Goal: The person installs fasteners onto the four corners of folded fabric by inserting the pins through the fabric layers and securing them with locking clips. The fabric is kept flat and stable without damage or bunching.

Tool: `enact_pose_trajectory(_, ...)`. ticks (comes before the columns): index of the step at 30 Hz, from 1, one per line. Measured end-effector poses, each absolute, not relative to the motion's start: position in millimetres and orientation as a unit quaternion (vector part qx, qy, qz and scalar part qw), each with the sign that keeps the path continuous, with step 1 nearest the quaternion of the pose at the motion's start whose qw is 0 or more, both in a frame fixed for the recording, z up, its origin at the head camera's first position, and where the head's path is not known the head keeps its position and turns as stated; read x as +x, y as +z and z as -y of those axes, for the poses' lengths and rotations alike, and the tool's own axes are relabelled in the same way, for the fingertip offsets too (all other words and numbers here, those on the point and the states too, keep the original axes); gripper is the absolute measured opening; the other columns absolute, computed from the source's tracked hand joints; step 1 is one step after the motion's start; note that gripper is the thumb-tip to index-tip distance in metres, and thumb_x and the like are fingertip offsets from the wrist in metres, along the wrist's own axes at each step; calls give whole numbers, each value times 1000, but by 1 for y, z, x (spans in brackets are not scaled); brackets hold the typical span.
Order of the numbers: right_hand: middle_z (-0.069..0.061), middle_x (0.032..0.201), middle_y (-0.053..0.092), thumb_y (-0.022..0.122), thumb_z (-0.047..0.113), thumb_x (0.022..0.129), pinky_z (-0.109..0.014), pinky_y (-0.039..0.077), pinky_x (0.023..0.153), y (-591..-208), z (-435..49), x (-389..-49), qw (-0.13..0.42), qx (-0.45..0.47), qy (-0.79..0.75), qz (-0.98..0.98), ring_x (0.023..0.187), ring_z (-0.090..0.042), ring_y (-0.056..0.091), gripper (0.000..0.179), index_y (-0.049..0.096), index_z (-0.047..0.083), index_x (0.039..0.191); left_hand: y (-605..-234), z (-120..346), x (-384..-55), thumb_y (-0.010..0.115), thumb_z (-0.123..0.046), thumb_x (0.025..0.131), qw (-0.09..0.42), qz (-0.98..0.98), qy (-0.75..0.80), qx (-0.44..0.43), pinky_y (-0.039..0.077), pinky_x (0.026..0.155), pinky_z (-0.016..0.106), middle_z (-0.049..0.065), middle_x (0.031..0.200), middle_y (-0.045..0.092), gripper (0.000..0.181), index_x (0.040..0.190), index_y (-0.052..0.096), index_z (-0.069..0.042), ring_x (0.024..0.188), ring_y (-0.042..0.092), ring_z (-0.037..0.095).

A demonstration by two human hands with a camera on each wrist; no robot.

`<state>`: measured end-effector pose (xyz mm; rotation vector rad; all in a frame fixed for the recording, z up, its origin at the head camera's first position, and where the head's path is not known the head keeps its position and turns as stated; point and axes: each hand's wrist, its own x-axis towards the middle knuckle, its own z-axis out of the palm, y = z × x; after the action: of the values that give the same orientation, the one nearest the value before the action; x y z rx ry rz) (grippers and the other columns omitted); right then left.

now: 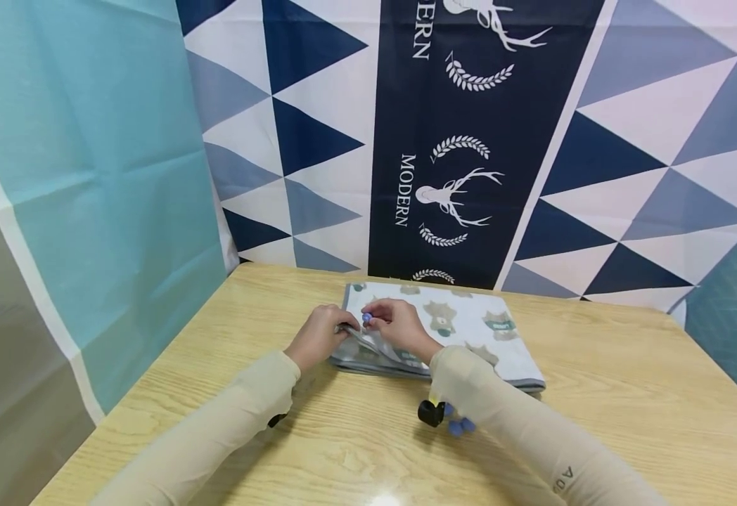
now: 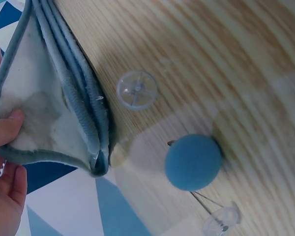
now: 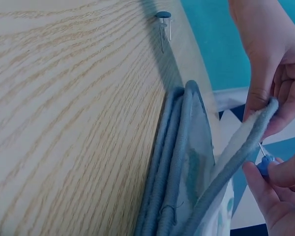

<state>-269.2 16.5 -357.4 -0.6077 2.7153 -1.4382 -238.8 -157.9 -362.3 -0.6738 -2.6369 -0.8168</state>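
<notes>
A folded white blanket [image 1: 406, 299] with brown bear prints and grey-blue edging lies on the table. Pinched between the thumb and fingers of my left hand [image 1: 323, 336] is its near-left corner, lifted off the layers beneath. My right hand [image 1: 401, 325] holds a small blue-headed pin [image 3: 266, 166] by its head, close to that raised edge. In the right wrist view the pin's thin metal point faces the edging; whether it touches the cloth I cannot tell. Beside the blanket, the left wrist view shows a round blue pin head [image 2: 193, 162] and a clear plastic disc [image 2: 137, 90].
Several blue pieces [image 1: 461, 426] lie on the wooden table [image 1: 609, 393] near my right forearm. A second clear disc [image 2: 221, 221] with a metal pin sits by the blue head. Patterned cloth [image 1: 318, 140] hangs behind the table, and a turquoise curtain [image 1: 109, 176] hangs at left.
</notes>
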Motion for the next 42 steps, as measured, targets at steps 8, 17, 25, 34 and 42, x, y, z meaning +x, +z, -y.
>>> enact_pose_trajectory(8,-16,97,74,63,-4,87,-27,59,74,-361,-15,-267,-5,-217,-453,-865,90,-25,73,18,71,-1,103,-363,158,-237,71,6,80,147,917,-287,-236,57,77,31,4,86,73,16,85,76,-9,83,66,17)
enact_pose_trajectory(17,-13,102,74,65,1,88,-31,60,78,-359,-17,-266,-15,-230,-434,-871,93,-25,72,18,72,2,104,-365,158,-236,70,5,81,144,915,-299,-230,57,79,33,4,87,73,16,86,75,-9,85,66,17)
enact_pose_trajectory(25,-14,102,74,67,3,87,-29,60,75,-359,-17,-266,-29,-237,-432,-870,90,-25,73,19,73,2,104,-365,160,-234,71,2,81,168,914,-299,-218,55,78,34,4,88,74,14,87,75,-9,86,66,19)
enact_pose_trajectory(34,-15,101,75,66,4,88,-28,60,72,-361,-18,-265,-36,-241,-422,-873,86,-23,73,18,73,2,105,-368,160,-232,71,1,81,171,912,-302,-220,54,76,31,3,88,74,13,87,75,-10,84,65,17)
enact_pose_trajectory(42,-17,101,74,63,2,90,-27,60,70,-360,-19,-264,-22,-229,-433,-871,84,-23,74,20,72,1,107,-365,157,-232,71,1,82,170,906,-311,-230,55,80,34,4,90,74,13,87,75,-10,87,66,19)
